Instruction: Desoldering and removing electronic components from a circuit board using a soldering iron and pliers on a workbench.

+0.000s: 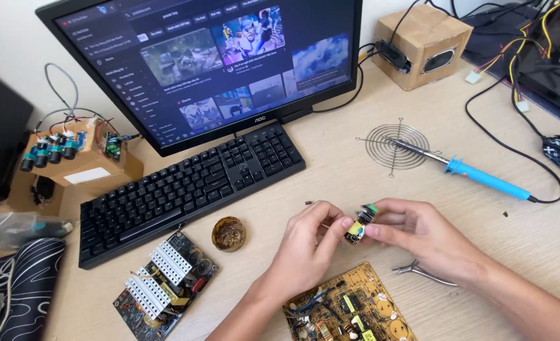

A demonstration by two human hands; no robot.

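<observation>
1. Head view, grip: the left hand (pixel 308 237) and the right hand (pixel 412 230) meet above the wooden desk (pixel 355 170). Both pinch one small electronic component (pixel 357 226), a yellow-wrapped part with a dark body and a green tip. The left thumb and fingertips close on its lower end; the right fingers close on its upper end. Both grips are clamped on the part.

2. Head view, location: the component is held in the air, clear of the desk, just above the yellow circuit board (pixel 349 309) and near the small pliers (pixel 422 271).

3. Risk, dropping: the part is small and held by fingertips only. If one pinch loosens, it can fall onto the yellow circuit board and lodge among its parts.

4. Risk, bent leads: a thin metal pin shows to the left of the left hand. Opposed twisting by the two hands could bend or snap such a lead.

5. Risk, burn: the blue-handled soldering iron (pixel 475 173) rests with its tip on a round wire grille (pixel 397 146), near the right hand. Whether it is hot cannot be told. A sideways sweep of the right forearm could knock it or drag its cable (pixel 520 151).

6. Risk, clutter: the open tin (pixel 228 233) and the second board with white terminal blocks (pixel 166 281) lie near the left forearm and could be knocked.
</observation>
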